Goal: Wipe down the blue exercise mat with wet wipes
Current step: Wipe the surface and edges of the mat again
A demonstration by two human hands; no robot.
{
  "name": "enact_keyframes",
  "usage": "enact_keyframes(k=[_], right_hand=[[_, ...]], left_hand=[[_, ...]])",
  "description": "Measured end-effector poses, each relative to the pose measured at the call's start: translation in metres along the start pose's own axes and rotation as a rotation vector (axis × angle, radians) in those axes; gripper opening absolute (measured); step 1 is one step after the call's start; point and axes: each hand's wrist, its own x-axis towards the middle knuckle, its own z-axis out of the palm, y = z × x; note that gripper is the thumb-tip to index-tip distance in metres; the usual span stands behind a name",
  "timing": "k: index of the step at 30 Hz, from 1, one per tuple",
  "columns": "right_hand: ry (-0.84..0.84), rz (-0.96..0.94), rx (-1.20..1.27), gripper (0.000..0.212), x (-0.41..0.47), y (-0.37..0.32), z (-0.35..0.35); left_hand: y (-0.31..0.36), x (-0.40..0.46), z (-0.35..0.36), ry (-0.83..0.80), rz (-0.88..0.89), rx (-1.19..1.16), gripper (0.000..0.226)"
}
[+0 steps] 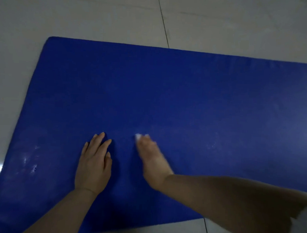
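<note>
Under our left hand (93,164) the blue mat (168,92) looks matt and finely grained, like foam, with pale smears to that hand's left. The wipe (138,136) at our right hand's (153,162) fingertips looks white and soft. Beyond the hands, the floor tiles (100,17) look smooth and glossy.

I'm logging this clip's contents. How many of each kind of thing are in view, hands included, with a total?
Mat: 1
Wipe: 1, under the right hand's fingers
Hands: 2, left hand and right hand
Total: 4
</note>
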Motion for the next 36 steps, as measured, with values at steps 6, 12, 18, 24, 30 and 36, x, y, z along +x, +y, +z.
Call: enact_keyframes(k=[6, 12, 18, 24, 30, 36], right_hand=[[0.244, -0.033, 0.245, 0.076, -0.019, -0.012, 0.009], [0.532, 0.813, 0.331, 0.077, -0.096, 0.079, 0.013], [0.284, 0.413, 0.303, 0.075, -0.073, -0.048, 0.039], [0.377, 0.062, 0.21, 0.059, -0.065, -0.083, 0.039], [0.516, 0.705, 0.334, 0.076, -0.118, 0.049, 0.03], [0.5, 0.456, 0.386, 0.077, -0.087, -0.043, 0.046]], left_hand=[[-0.003, 0.0, 0.002, 0.006, -0.009, 0.002, 0.037], [0.002, 0.0, 0.002, -0.007, -0.009, 0.044, 0.038], [0.003, 0.002, 0.0, -0.005, -0.021, -0.013, 0.037], [-0.002, 0.001, -0.001, -0.021, 0.003, -0.029, 0.036], [-0.002, -0.001, -0.001, -0.003, -0.007, -0.061, 0.037], [-0.002, 0.0, -0.001, 0.002, -0.001, -0.064, 0.037]])
